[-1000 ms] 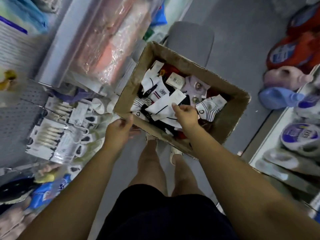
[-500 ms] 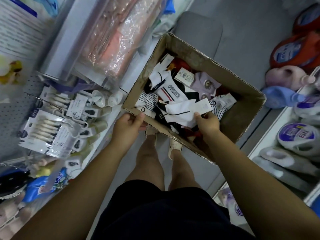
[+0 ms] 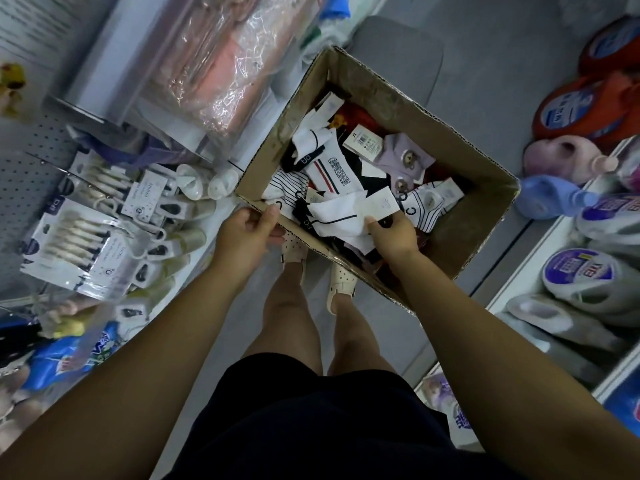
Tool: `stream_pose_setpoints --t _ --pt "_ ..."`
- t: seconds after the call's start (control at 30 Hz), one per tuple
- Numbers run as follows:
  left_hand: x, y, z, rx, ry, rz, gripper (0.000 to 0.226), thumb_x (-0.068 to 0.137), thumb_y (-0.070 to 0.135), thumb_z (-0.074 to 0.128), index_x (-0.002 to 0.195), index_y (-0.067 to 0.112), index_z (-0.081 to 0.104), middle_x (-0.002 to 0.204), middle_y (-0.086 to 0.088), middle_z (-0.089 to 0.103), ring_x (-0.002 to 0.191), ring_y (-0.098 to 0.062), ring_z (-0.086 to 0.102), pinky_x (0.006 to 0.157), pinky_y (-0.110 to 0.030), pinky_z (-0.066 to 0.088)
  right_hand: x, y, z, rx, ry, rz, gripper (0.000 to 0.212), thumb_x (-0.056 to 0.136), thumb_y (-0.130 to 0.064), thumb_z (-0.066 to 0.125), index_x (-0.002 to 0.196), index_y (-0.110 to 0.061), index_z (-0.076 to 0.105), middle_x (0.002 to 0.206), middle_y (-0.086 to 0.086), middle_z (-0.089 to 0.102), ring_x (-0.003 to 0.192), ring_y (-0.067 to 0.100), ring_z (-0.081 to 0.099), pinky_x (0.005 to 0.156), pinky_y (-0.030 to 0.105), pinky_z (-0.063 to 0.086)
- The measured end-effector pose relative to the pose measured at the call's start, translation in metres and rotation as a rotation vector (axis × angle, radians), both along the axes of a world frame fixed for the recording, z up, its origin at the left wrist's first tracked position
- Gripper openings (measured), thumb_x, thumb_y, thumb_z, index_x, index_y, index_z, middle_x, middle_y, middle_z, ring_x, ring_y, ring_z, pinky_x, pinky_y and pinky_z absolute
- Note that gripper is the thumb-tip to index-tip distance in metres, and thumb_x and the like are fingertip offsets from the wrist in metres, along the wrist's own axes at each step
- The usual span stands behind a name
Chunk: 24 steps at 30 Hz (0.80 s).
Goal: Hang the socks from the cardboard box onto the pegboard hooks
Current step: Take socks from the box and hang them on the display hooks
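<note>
An open cardboard box [image 3: 464,237] sits in front of me, filled with several packaged socks in white, black, striped, red and lilac. My left hand [image 3: 247,233] grips the box's near left corner. Inside the box, my right hand [image 3: 393,233] pinches a white sock with a dark line and a white paper label [image 3: 341,218], lying on top of the pile. The grey pegboard [image 3: 24,161] is at the far left, with long metal hooks carrying packaged goods.
Packs of utensils [image 3: 69,244] hang on the pegboard hooks at left, beside small bottles. Plastic-wrapped pink goods [image 3: 207,64] lie above. Detergent jugs [image 3: 585,112] and bottles line a shelf at right. A grey stool [image 3: 398,50] stands behind the box.
The view has shifted slightly. My right hand has slid from the top of the pile to the near side and taken hold of the white sock. My left hand keeps holding the box corner.
</note>
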State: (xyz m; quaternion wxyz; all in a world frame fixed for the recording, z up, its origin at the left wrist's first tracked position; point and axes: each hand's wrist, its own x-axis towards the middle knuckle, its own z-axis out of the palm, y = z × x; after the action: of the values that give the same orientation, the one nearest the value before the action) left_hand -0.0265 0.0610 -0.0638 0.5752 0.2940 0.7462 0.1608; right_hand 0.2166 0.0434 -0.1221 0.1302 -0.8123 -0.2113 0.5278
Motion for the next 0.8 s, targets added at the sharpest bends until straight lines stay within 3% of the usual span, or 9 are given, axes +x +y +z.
stream_pose_setpoints --t 0.13,0.23,0.3,0.37,0.47,0.53,0.63,0.8 --pt "0.002 -0.002 0.005 0.003 0.060 0.013 0.035 0.096 0.051 0.061 0.091 0.016 0.066 0.092 -0.004 0.077 0.085 -0.017 0.074 0.071 -0.029 0.053 0.002 -0.004 0.021 0.033 0.026 -0.115 0.039 0.096 -0.023 0.066 0.132 -0.009 0.057 0.130 0.008 0.065 0.123 0.027 0.060 0.107 0.044 0.049" --pt "0.015 -0.004 0.024 -0.063 0.107 -0.010 0.050 0.100 0.052 0.052 0.083 0.007 0.065 0.070 -0.004 0.071 0.053 -0.008 0.064 0.055 -0.022 0.046 0.008 -0.009 0.047 0.058 0.107 -0.285 0.037 0.098 -0.020 0.063 0.133 -0.011 0.057 0.127 0.006 0.066 0.117 0.026 0.064 0.102 0.043 0.053" --pt "0.029 -0.007 0.044 -0.227 0.020 -0.031 0.063 0.099 0.062 0.044 0.081 0.006 0.066 0.062 -0.005 0.071 0.048 -0.011 0.063 0.053 -0.023 0.046 0.010 -0.013 0.072 0.095 0.190 -0.398 0.034 0.099 -0.017 0.061 0.133 -0.013 0.057 0.124 0.006 0.068 0.112 0.025 0.067 0.092 0.042 0.058" --pt "0.045 -0.015 0.062 -0.429 -0.196 -0.067 0.080 0.092 0.076 0.037 0.095 0.003 0.069 0.079 -0.011 0.078 0.068 -0.020 0.074 0.064 -0.029 0.054 0.010 -0.020 0.099 0.124 0.304 -0.517 0.030 0.101 -0.015 0.059 0.131 -0.012 0.059 0.121 0.007 0.071 0.107 0.026 0.071 0.082 0.040 0.061" --pt "0.077 -0.033 0.080 -0.533 -0.493 -0.012 0.096 0.083 0.085 0.040 0.119 -0.001 0.063 0.108 -0.017 0.076 0.101 -0.027 0.075 0.094 -0.041 0.056 0.013 -0.038 0.132 0.150 0.447 -0.584 0.031 0.101 -0.014 0.058 0.132 -0.008 0.059 0.121 0.012 0.072 0.109 0.032 0.071 0.096 0.052 0.056" --pt "0.101 -0.043 0.088 -0.497 -0.642 0.157 0.089 0.086 0.079 0.046 0.125 0.000 0.062 0.113 -0.014 0.075 0.105 -0.025 0.072 0.102 -0.041 0.052 0.015 -0.052 0.150 0.161 0.501 -0.572 0.033 0.102 -0.018 0.058 0.133 -0.007 0.058 0.123 0.015 0.071 0.113 0.036 0.069 0.101 0.059 0.050" --pt "0.128 -0.052 0.098 -0.417 -0.795 0.439 0.071 0.094 0.063 0.053 0.132 0.004 0.061 0.120 -0.015 0.073 0.113 -0.029 0.070 0.105 -0.044 0.051 0.021 -0.071 0.172 0.202 0.527 -0.564 0.034 0.103 -0.017 0.055 0.136 -0.007 0.057 0.126 0.013 0.070 0.117 0.033 0.067 0.106 0.056 0.048" --pt "0.148 -0.059 0.109 -0.243 -0.838 0.580 0.050 0.096 0.043 0.062 0.136 0.012 0.061 0.128 -0.016 0.069 0.117 -0.037 0.067 0.100 -0.055 0.052 0.027 -0.096 0.200 0.275 0.549 -0.532 0.033 0.103 -0.015 0.055 0.135 -0.007 0.057 0.128 0.009 0.070 0.120 0.025 0.066 0.109 0.046 0.048"
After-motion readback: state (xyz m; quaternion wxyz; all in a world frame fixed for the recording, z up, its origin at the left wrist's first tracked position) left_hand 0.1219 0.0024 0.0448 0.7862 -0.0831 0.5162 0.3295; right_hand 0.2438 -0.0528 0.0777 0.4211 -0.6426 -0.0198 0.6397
